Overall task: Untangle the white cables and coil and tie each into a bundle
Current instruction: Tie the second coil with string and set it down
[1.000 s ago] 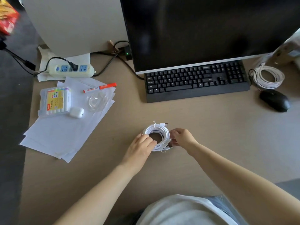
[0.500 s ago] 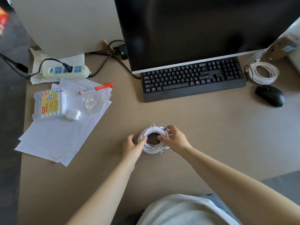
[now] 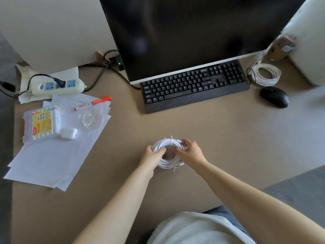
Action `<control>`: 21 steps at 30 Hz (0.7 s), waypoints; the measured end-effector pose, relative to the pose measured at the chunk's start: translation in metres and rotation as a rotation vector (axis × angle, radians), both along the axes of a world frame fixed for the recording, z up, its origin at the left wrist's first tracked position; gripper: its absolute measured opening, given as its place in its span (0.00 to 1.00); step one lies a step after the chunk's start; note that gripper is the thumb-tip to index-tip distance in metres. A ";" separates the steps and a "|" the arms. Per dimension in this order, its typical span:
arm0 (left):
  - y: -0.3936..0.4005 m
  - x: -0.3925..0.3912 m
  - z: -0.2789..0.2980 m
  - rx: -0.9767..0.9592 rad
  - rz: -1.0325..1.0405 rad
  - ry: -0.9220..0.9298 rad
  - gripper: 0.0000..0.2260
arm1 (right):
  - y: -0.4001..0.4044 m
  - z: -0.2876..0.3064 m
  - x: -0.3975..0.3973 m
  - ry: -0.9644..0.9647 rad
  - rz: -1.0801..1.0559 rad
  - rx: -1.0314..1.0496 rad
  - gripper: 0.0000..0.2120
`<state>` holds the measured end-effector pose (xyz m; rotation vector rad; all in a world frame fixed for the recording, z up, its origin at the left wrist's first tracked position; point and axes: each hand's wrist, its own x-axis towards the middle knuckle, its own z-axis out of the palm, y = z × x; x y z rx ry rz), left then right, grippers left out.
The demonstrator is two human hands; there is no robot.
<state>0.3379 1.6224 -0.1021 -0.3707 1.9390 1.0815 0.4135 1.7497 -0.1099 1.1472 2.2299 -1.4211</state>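
A brown counter [image 3: 219, 141] carries a dark monitor [image 3: 193, 32] over a black keyboard [image 3: 195, 85]. Both forearms reach forward from the bottom edge and meet at a white cable coil [image 3: 167, 152] lying mid-counter (tied at its far side). The left hand [image 3: 152, 155] curls over the coil's left rim, grasping it; the right hand [image 3: 190, 152] pinches the right rim. A second white coil [image 3: 266, 74] sits just beyond the black mouse [image 3: 275, 96]

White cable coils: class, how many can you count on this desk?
2. One coil lies at the front middle of the desk, held by the left hand and right hand. The other coil lies right of the keyboard, behind the mouse.
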 end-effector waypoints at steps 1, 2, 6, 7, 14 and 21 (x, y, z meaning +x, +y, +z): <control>0.004 0.001 0.000 0.015 -0.015 0.003 0.16 | 0.002 0.002 0.003 0.021 -0.024 0.004 0.20; 0.008 0.003 0.003 0.026 -0.039 0.004 0.16 | 0.004 0.003 0.006 0.043 -0.055 0.001 0.20; 0.026 0.011 0.010 0.063 -0.123 0.031 0.14 | 0.020 0.012 0.020 0.114 -0.199 -0.078 0.18; 0.030 0.013 0.010 0.068 -0.125 0.030 0.14 | 0.024 0.014 0.022 0.125 -0.217 -0.087 0.18; 0.078 0.028 0.020 0.097 -0.096 0.087 0.12 | 0.071 0.020 0.034 0.197 -0.250 -0.057 0.13; 0.161 0.050 0.023 0.112 -0.016 0.125 0.12 | 0.154 0.022 0.049 0.226 -0.209 -0.082 0.13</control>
